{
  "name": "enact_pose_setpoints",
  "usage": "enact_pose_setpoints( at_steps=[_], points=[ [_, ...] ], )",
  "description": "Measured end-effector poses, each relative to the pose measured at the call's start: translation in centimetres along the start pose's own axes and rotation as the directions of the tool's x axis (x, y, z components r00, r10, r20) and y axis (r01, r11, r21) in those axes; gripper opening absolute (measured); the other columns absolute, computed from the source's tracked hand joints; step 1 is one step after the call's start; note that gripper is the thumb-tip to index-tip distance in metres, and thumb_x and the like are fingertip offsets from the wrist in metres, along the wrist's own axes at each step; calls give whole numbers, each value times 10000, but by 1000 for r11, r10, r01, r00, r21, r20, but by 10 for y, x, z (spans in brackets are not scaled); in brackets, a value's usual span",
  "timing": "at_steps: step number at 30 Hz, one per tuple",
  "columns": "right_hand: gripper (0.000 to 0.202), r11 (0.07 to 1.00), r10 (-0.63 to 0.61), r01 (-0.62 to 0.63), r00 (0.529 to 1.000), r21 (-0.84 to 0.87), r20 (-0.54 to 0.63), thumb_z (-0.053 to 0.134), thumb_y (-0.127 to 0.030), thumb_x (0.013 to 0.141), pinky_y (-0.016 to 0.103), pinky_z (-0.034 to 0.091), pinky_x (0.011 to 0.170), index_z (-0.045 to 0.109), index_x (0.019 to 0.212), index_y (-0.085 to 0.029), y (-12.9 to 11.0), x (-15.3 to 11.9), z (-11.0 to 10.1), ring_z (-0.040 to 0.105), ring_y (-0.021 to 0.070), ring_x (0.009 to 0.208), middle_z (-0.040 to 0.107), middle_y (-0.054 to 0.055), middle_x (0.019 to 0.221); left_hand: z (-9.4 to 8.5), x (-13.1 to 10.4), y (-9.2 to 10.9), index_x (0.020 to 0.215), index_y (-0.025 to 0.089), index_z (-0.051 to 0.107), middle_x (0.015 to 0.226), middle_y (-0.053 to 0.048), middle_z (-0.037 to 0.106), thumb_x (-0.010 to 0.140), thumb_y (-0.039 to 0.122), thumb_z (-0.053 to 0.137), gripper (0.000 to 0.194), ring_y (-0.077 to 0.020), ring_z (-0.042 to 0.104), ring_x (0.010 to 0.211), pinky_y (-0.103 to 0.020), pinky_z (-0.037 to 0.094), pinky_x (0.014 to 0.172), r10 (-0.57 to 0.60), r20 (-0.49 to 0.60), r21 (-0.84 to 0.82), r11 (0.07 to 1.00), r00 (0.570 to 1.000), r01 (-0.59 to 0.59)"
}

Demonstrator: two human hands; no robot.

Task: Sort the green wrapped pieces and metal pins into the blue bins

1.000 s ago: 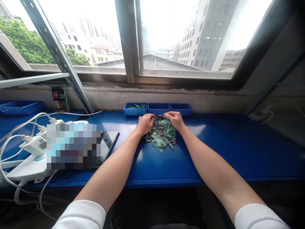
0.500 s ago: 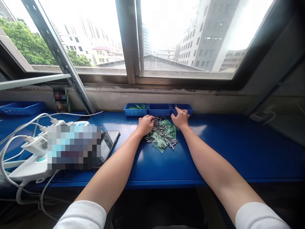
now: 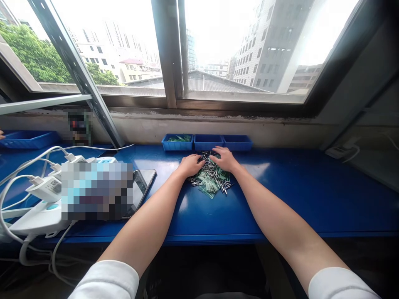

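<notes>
A loose pile of thin metal rods [image 3: 225,189], mixed with small clear green plastic bags [image 3: 208,185], lies on the blue tabletop between my hands. My left hand [image 3: 189,166] rests at the pile's left edge, thumb apart from the fingers, with nothing visible held. Over the pile's upper right side is my right hand [image 3: 226,160], its fingers spread and the thumb reaching in among the rods. Parts of the pile are hidden beneath both hands. Just behind stand three small blue bins: a left bin [image 3: 177,145] with green bags inside, a middle bin [image 3: 208,144] and a right bin [image 3: 238,144].
Left of my forearm lie a phone [image 3: 146,182] and a blurred patch. A white power strip [image 3: 37,218] with plugs and cables sits farther left. A larger blue tray [image 3: 29,140] stands beyond a metal post [image 3: 93,91], with another person's fingers [image 3: 1,135] beside it.
My right hand has come back from the right bin to the pile, moving left and toward me. My left hand has shifted slightly, its thumb now showing over the rods. Fingers appear at the far left.
</notes>
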State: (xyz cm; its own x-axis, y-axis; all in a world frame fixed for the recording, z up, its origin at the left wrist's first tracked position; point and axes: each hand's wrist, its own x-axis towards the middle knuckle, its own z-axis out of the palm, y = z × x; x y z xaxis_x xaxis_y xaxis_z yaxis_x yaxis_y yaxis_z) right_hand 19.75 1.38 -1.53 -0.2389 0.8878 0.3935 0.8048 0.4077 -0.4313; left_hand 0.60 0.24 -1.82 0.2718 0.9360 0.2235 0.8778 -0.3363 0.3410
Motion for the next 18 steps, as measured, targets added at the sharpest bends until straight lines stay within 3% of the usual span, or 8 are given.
enact_pose_setpoints(
  at_steps=[3, 5, 13, 18],
  points=[
    [505, 998, -33, 41, 988, -51, 152, 519, -510, 809, 460, 317, 1038, 591, 1216, -220, -7, -3, 4, 420, 302, 1265, 537, 86, 1324, 0, 0, 0, 1220, 180, 586, 1354, -109, 510, 857, 456, 437, 480, -267, 419, 1291, -363, 293, 1070, -1, 22, 19, 1000, 1000, 0],
    [451, 996, -30, 45, 982, -79, 189, 514, -499, 817, 468, 322, 1028, 620, 1175, -247, -10, -3, 4, 451, 301, 1241, 584, 64, 1272, -1, 0, 0, 1232, 177, 581, 1358, -107, 506, 857, 456, 430, 491, -267, 420, 1290, -356, 297, 1070, 0, 28, 25, 1000, 1000, -1],
    [281, 998, -69, 70, 990, -3, 123, 577, -399, 791, 328, 447, 914, 706, 985, -241, -8, -2, 1, 599, 229, 1057, 694, 30, 1061, -3, -1, 2, 1267, 177, 559, 1365, -108, 498, 860, 490, 394, 539, -255, 401, 1304, -345, 295, 1069, -1, 51, 47, 999, 999, -1],
    [290, 991, -102, 99, 994, 85, 40, 567, -415, 808, 292, 472, 863, 709, 968, -220, -6, -4, 2, 640, 206, 958, 712, 39, 991, -4, -1, 1, 1256, 203, 567, 1363, -85, 505, 860, 495, 403, 519, -248, 402, 1304, -336, 296, 1067, 1, 59, 61, 998, 998, -4]
  ],
)
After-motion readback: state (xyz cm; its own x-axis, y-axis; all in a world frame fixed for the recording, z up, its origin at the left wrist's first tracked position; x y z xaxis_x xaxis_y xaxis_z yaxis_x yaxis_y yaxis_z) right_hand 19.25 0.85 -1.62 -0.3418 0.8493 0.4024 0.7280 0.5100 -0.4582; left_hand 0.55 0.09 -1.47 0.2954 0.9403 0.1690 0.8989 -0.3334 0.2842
